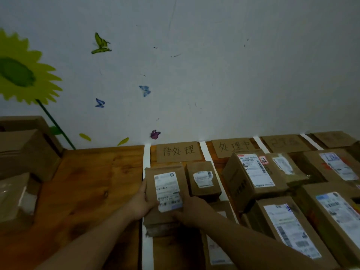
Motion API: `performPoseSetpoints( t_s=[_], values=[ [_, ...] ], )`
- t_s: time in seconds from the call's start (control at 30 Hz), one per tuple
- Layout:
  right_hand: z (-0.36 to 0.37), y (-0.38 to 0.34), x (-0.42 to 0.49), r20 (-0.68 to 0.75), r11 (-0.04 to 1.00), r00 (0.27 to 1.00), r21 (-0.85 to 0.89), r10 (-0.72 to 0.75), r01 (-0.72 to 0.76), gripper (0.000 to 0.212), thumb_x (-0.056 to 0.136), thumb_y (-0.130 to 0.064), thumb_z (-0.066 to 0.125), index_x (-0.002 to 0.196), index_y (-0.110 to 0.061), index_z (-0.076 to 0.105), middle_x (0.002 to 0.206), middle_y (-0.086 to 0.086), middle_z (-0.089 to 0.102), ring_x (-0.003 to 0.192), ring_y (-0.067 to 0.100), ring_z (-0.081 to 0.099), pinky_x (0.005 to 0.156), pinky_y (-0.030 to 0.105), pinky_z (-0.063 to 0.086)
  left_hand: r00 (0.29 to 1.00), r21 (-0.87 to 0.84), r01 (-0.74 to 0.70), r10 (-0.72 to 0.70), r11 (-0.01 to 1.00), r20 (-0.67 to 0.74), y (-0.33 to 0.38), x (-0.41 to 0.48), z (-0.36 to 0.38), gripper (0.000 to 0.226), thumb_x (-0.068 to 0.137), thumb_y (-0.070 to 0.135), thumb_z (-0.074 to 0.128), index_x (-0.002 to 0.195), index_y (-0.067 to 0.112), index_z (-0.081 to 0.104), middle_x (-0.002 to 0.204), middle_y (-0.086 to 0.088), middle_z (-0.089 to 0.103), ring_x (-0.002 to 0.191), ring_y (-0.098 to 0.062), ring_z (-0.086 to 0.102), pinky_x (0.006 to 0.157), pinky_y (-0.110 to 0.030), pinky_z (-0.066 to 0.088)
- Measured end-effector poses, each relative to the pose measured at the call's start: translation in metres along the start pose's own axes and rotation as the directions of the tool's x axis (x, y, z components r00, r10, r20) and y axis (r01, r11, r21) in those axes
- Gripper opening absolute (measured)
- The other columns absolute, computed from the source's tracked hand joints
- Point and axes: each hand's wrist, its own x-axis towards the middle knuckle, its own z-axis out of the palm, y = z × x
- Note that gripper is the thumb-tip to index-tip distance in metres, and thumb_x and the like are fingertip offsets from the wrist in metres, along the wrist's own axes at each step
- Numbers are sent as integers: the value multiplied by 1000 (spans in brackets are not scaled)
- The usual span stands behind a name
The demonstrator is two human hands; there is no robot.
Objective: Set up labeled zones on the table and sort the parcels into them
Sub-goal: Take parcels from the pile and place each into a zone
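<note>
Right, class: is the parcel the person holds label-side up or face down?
Label-side up: the parcel shows its white shipping label to the camera, with the left hand and right hand gripping its near end.

One head-worn camera looks forward and down across the brown wooden table (87,182) toward the white wall (214,75), close in.

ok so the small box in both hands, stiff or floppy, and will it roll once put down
Probably stiff: the small box shows flat faces and straight edges between the left hand and right hand. Likely grippy rather than slippery, being plain cardboard. Flat sides suggest it won't roll.
</note>
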Motion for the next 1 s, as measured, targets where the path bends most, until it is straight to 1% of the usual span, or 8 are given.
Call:
performPoseSetpoints(
  t_s=[0.07, 0.13, 0.23, 0.33, 0.47, 0.63, 0.8, 1.0],
  values=[
    [-6, -1, 6, -14, 993, 1000, -120, -11, 10, 70, 88, -48, 60, 146, -27, 28, 144, 9, 42, 125, 26, 49, 101, 41, 44, 1000, 60, 0, -1, 998, 11, 2, 1, -1, 99, 86, 16, 65, 149, 28, -10, 143, -9, 43, 125, -24, 49, 84, -24, 50],
    [-17, -8, 11, -36, 976, 999, -217, -35, 27, 63, 86, -49, 62, 139, -23, 40, 142, 10, 42, 121, 25, 50, 94, 37, 45, 1000, 132, -17, 14, 991, 26, 9, -2, -5, 96, 84, 18, 67, 149, 28, -3, 143, -7, 43, 125, -22, 48, 78, -17, 47],
    [-35, -26, 17, -73, 958, 990, -270, -123, 99, 50, 86, -47, 63, 127, -20, 51, 130, 4, 53, 111, 19, 54, 84, 29, 42, 999, 255, -31, 39, 966, -25, 17, -8, -23, 83, 85, 30, 65, 149, 29, 12, 150, -2, 31, 133, -22, 37, 98, -28, 39],
    [-44, -58, 18, -61, 916, 977, -363, -205, 170, 48, 91, -45, 55, 129, -17, 51, 129, 5, 54, 114, 22, 53, 85, 30, 40, 993, 384, 52, -7, 922, -119, 6, -15, -59, 88, 82, 50, 62, 150, 27, 11, 159, -4, 10, 144, -26, 16, 116, -43, 22],
    [-34, -124, 20, -35, 849, 956, -470, -293, 243, 54, 90, -54, 51, 130, -17, 50, 128, 9, 54, 113, 27, 53, 86, 37, 44, 977, 464, 93, 9, 881, -212, -26, -44, -132, 84, 85, 52, 57, 150, 21, 15, 159, -9, 7, 146, -26, 8, 118, -35, 13],
    [10, -227, 26, -28, 847, 941, -445, -338, 291, 68, 88, -56, 54, 140, -14, 42, 140, 17, 43, 126, 34, 45, 101, 38, 41, 939, 393, 190, -49, 900, -342, -96, -100, -232, 83, 85, 51, 58, 150, 20, 16, 158, -11, 10, 145, -27, 13, 116, -33, 16],
    [66, -326, 23, -41, 861, 943, -421, -331, 285, 65, 91, -53, 53, 139, -11, 45, 145, 15, 42, 130, 31, 43, 103, 36, 38, 900, 306, 248, -102, 919, -423, -171, -151, -314, 80, 86, 45, 61, 149, 15, 21, 155, -11, 20, 142, -27, 24, 114, -31, 22],
    [134, -399, 35, -11, 904, 968, -359, -252, 231, 63, 90, -50, 56, 141, -17, 40, 148, 12, 38, 130, 29, 43, 106, 39, 38, 899, 76, 229, -180, 971, -400, -233, -170, -369, 78, 85, 40, 64, 149, 22, 22, 157, -8, 18, 143, -28, 21, 116, -41, 23]
  ],
)
